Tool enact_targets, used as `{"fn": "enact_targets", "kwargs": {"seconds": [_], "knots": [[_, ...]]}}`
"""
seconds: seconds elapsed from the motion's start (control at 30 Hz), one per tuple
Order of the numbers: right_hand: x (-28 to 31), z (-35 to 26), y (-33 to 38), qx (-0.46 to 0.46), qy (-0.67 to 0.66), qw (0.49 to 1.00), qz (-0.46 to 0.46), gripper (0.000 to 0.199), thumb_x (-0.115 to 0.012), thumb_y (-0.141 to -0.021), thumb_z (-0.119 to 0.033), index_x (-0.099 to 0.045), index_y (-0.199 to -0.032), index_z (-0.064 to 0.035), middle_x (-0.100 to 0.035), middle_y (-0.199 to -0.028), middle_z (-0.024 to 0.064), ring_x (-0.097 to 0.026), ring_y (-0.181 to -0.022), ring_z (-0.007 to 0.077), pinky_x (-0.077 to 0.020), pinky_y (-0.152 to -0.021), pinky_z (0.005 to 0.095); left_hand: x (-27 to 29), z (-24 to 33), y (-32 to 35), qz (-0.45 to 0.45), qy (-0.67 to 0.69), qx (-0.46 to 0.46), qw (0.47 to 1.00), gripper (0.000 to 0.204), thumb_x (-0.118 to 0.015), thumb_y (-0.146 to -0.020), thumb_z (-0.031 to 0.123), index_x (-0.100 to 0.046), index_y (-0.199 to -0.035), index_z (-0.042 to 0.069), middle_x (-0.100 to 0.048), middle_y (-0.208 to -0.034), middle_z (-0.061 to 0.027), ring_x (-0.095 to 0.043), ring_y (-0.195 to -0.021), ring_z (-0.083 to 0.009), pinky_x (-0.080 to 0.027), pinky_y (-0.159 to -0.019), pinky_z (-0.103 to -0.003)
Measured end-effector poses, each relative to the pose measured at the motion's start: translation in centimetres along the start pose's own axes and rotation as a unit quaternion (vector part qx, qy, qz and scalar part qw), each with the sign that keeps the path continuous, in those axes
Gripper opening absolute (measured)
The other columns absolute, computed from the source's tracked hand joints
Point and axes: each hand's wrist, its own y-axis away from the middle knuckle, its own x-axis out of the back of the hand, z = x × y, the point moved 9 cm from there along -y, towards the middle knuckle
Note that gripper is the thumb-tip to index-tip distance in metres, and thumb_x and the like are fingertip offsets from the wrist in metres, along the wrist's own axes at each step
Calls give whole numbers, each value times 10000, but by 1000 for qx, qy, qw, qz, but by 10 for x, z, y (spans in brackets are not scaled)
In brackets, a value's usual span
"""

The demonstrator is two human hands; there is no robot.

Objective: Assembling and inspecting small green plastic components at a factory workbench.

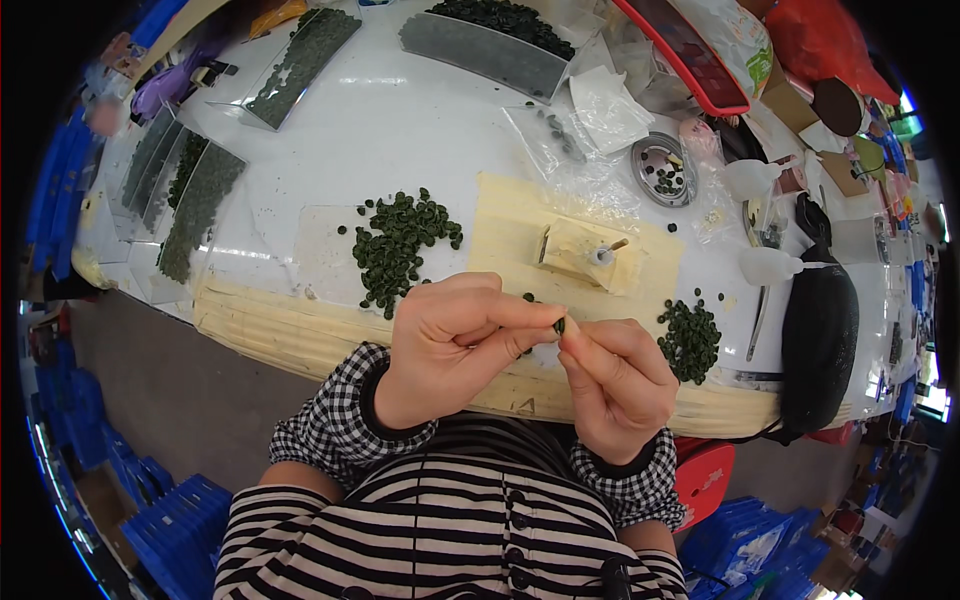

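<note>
Between my two hands, just over the table's near edge, is a small dark green disc-like piece (559,326). My left hand (440,335) pinches it with thumb and forefinger. The fingertips of my right hand (622,385) are closed against the same piece from the other side, partly covering it. A heap of similar green pieces (400,245) lies beyond my left hand. Another, smaller heap (690,343) is to the right of my right hand. Straight ahead, a tape-wrapped block (580,255) with a short upright peg sits on a yellowish sheet (505,215).
Clear trays of green pieces stand at the far left (205,200) and back (490,55). A round metal dish (663,170), white squeeze bottles (765,266), tweezers (757,322) and a black bag-like bundle (820,335) lie right. A red-framed phone (695,55) hangs over the back right.
</note>
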Motion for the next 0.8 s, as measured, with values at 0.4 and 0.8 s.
{"fn": "enact_targets", "kwargs": {"seconds": [0.4, 0.8], "knots": [[1, -2, -2, 17, 22, 1000, 15, 352, -745, -713, 52, -705, -1056, -16, -648, -889, 82, -609, -713, 190, -491, -604, 274, 1, -3, -1, 8, 1, 14, 1000, 231, -743, -770, -2, -733, -994, 56, -414, -589, 45, -332, -511, -29, -256, -471, -204], [3, -6, -1, 26, 41, 999, 19, 370, -748, -699, 59, -706, -1058, -19, -654, -898, 80, -616, -748, 193, -500, -627, 275, 3, 3, -1, 19, -6, -12, 1000, 248, -744, -757, -15, -739, -992, 65, -419, -575, 35, -352, -507, -41, -267, -468, -209]]}}
